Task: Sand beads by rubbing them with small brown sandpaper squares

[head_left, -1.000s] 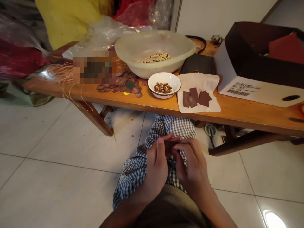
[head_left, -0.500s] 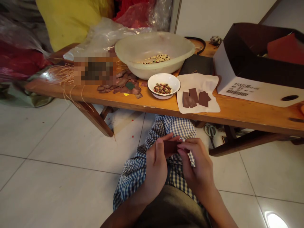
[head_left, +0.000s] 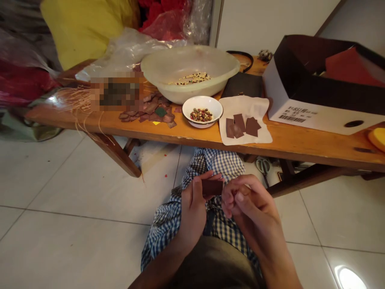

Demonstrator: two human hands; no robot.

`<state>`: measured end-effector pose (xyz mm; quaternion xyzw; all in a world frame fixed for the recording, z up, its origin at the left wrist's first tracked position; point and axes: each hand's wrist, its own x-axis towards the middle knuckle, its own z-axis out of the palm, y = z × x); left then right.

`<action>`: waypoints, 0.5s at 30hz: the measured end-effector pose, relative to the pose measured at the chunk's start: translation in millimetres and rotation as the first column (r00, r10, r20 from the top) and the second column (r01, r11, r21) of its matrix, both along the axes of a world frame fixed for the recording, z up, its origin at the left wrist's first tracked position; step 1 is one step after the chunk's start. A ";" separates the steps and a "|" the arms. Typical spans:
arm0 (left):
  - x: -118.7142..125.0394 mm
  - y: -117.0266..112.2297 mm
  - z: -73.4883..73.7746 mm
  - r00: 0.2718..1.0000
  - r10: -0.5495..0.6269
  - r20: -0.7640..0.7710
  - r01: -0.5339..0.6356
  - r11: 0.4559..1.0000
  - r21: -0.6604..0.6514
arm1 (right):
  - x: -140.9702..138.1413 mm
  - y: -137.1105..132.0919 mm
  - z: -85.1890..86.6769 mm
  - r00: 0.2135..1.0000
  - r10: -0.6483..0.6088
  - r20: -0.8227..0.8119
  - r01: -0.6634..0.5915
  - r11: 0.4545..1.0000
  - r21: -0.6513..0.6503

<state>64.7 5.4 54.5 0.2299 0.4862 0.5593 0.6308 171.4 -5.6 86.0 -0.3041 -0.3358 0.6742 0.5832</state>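
Note:
My left hand (head_left: 194,202) pinches a small dark brown square piece (head_left: 212,187) over my checked-cloth lap (head_left: 215,162). My right hand (head_left: 245,202) hovers just right of the piece, its fingers curled together; what they hold, if anything, is hidden. Ahead on the low wooden table (head_left: 186,134) stands a small white bowl of mixed beads (head_left: 202,111). A white sheet (head_left: 245,120) beside it carries several brown squares (head_left: 242,125).
A large pale basin (head_left: 189,72) with beads sits behind the bowl. Brown scraps (head_left: 150,110) and straw strands (head_left: 75,100) lie to the left. An open cardboard box (head_left: 319,84) fills the right. Scissors (head_left: 263,165) lie on the tiled floor under the table.
My right hand has drawn away from the brown piece and curled shut; the left hand keeps the piece. The view shifted slightly.

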 end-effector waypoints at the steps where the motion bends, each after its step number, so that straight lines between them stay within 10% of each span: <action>1: 0.6 1.3 -0.2 1.000 -0.007 0.009 0.007 1.000 -0.003 | -0.3 0.8 1.5 1.000 0.005 -0.016 -0.005 1.000 -0.008; 15: -1.7 12.7 -4.0 0.990 0.005 0.141 0.005 0.998 -0.066 | 2.5 27.9 -3.6 0.981 0.013 -0.194 -0.030 0.996 -0.087</action>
